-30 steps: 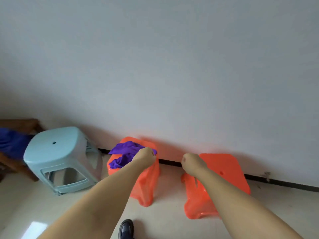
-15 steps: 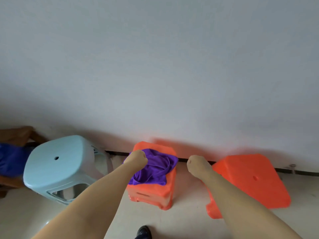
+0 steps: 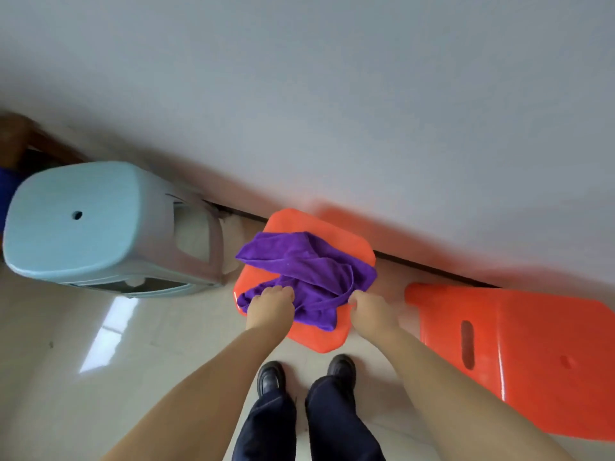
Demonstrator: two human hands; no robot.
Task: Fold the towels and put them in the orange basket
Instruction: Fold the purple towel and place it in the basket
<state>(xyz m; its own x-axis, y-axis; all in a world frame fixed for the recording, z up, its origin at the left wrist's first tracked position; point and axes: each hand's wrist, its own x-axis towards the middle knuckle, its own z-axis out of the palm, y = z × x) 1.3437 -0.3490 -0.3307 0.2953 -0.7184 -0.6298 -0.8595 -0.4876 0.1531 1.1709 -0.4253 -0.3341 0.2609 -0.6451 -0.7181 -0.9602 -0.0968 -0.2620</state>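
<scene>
Head view, looking down: the left hand (image 3: 270, 306) and right hand (image 3: 370, 309) each close on a near edge of the crumpled purple towel (image 3: 304, 267), which lies spread over the top of an orange stool (image 3: 319, 227) just beyond both hands. Left of the left hand stands a light blue stool (image 3: 100, 224); right of the right hand a second orange stool (image 3: 519, 344) lies tipped on the floor. Two black shoes (image 3: 271, 377) show below the forearms
</scene>
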